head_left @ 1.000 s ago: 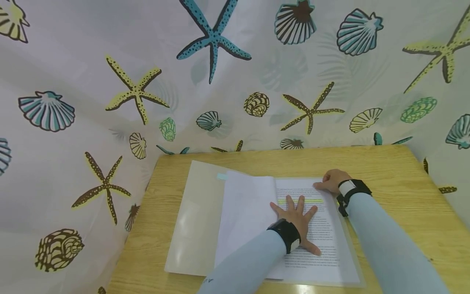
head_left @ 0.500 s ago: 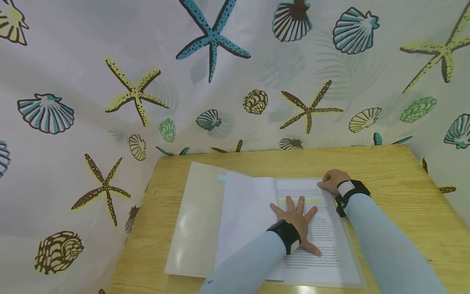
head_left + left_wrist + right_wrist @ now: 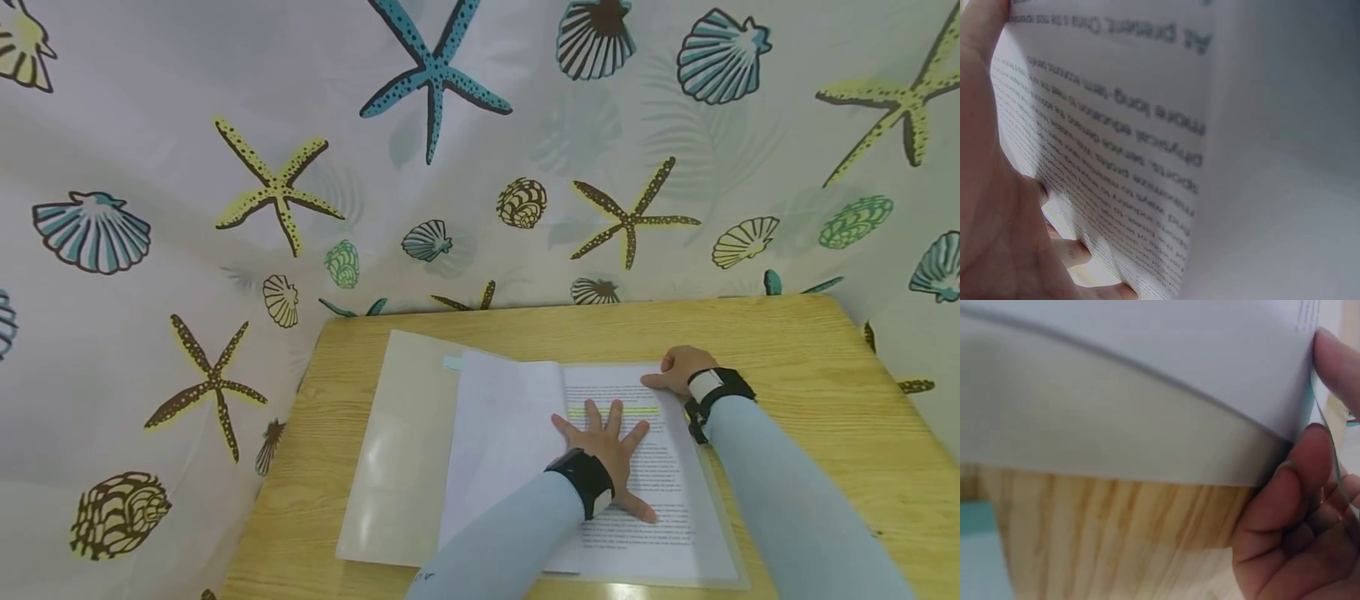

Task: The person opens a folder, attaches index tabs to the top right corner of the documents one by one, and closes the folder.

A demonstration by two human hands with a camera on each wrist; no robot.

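Note:
My left hand (image 3: 606, 450) lies on the printed page (image 3: 660, 500) with its fingers spread. Across that page, near the fingertips, runs a yellow highlighted line (image 3: 637, 411). At the page's upper right corner, my right hand (image 3: 681, 367) pinches a thin pale teal sticky tab (image 3: 1326, 419) at the edge, thumb above and curled fingers below. Most of the tab is hidden by the fingers. The clear folder (image 3: 716, 533) lies open beneath the papers, and a turned white sheet (image 3: 502, 442) covers part of its left cover (image 3: 401, 442). In the left wrist view the text is close and blurred.
A pale blue tab (image 3: 453, 362) shows at the top of the left side. The wooden table (image 3: 810, 350) extends around the folder. A curtain (image 3: 517, 125) printed with shells and starfish hangs behind and beside the table.
My right thumb has shifted slightly right and then back left along the page corner. My left hand has kept its place on the page.

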